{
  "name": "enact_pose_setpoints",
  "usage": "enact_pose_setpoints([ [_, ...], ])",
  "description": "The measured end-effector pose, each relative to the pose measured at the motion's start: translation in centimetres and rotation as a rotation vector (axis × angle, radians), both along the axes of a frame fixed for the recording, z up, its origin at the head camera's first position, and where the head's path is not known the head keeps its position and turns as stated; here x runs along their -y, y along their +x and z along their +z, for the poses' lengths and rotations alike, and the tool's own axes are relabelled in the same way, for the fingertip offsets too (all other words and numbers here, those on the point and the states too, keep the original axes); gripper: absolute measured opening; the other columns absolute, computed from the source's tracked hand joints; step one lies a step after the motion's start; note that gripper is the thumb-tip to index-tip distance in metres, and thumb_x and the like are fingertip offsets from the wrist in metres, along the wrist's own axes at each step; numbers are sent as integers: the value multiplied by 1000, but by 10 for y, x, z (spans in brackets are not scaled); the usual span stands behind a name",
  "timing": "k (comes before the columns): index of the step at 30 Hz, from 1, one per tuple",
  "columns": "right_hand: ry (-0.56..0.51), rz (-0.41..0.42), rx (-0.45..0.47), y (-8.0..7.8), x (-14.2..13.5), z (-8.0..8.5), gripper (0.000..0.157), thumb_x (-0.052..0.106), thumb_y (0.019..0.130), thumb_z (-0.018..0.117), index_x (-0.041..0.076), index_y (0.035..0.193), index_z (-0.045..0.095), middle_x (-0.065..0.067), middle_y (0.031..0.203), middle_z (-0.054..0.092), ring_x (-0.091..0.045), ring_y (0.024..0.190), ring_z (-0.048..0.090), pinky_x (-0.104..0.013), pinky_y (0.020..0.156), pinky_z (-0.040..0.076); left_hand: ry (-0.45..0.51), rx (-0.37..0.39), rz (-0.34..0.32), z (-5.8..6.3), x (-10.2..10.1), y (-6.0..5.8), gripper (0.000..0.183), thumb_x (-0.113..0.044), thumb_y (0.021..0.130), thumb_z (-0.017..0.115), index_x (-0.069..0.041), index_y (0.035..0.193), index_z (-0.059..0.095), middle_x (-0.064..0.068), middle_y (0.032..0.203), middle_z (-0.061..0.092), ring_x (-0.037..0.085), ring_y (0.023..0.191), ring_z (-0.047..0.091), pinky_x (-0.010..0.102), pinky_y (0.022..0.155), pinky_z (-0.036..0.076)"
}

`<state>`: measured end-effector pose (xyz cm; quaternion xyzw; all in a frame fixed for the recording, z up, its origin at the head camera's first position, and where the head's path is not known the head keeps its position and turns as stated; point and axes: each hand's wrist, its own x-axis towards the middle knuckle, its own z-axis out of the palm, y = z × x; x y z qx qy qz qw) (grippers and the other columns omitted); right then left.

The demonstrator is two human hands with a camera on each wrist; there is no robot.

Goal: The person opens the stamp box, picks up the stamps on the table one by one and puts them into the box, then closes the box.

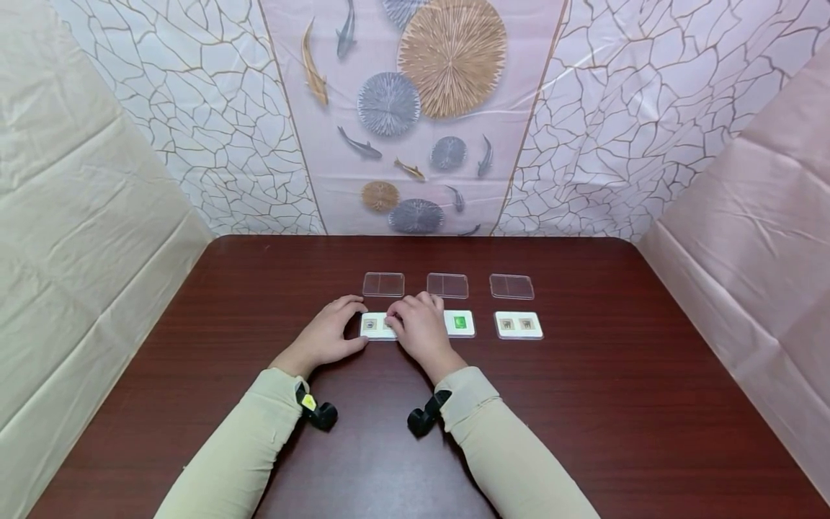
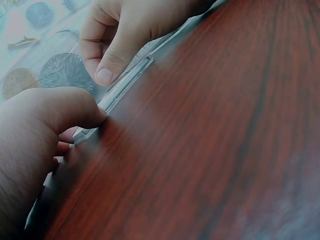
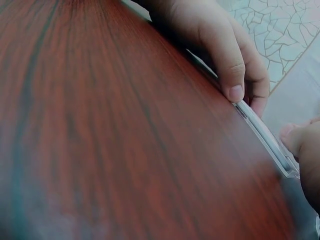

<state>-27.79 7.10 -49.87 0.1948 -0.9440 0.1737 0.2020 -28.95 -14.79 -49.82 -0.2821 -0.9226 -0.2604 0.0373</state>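
Note:
A flat white case [image 1: 370,333] with small square windows lies in front of me. My left hand [image 1: 332,333] grips its left end, thumb along the near edge and fingers at the far side. My right hand [image 1: 421,328] is over the case's right part, hiding it. In the left wrist view, the right hand [image 2: 122,37] has curled fingers and its thumb tip close over the case; I cannot tell whether it pinches something. Just right, a second white case [image 1: 461,324] with a green square is partly covered by that hand.
A third white case [image 1: 519,326] with two brownish squares stands apart to the right. Behind the row lie three clear lids: a left lid [image 1: 383,284], a middle lid [image 1: 447,285] and a right lid [image 1: 511,286]. All rest on the dark wooden table [image 1: 616,404].

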Motion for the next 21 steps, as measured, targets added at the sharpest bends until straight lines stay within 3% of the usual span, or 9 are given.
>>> enact_pose_setpoints([
  [7, -60, 37, 66, -11, -7, 12, 14, 27, 97, 68, 19, 108, 74, -1, 108, 70, -27, 104, 57, -50, 101, 40, -9, 4, 4, -2, -2, -1, 54, -30, 82, 73, -5, 128, 61, 15, 145, 50, 33, 135, 46, 49, 113, 37],
  [11, 57, 14, 150, -32, -12, 23, 34, 31, 98, 67, 19, 130, 67, -5, 129, 65, -29, 121, 54, -49, 107, 40, 8, -1, -2, -3, -3, -2, 55, -30, 82, 74, -3, 128, 60, 15, 145, 50, 33, 136, 46, 49, 113, 36],
  [15, 214, 22, 244, -52, -12, 30, 58, 38, 99, 65, 18, 150, 49, -8, 151, 49, -32, 141, 40, -52, 115, 31, 8, -7, 1, -4, -2, -1, 53, -29, 81, 74, -4, 126, 60, 15, 144, 51, 33, 135, 47, 49, 113, 37],
  [18, 284, 50, 314, -62, -10, 33, 69, 42, 99, 63, 20, 158, 37, -8, 161, 37, -34, 149, 27, -57, 120, 20, 6, -11, 5, -4, 0, -1, 53, -29, 80, 75, -4, 125, 61, 15, 144, 51, 33, 135, 47, 49, 113, 37],
  [21, 315, 56, 379, -68, -8, 34, 71, 43, 100, 62, 23, 160, 31, -6, 162, 34, -35, 151, 22, -61, 120, 13, 2, -6, 8, -3, 0, -2, 54, -30, 81, 75, -5, 126, 61, 14, 144, 51, 33, 135, 47, 49, 112, 37],
])
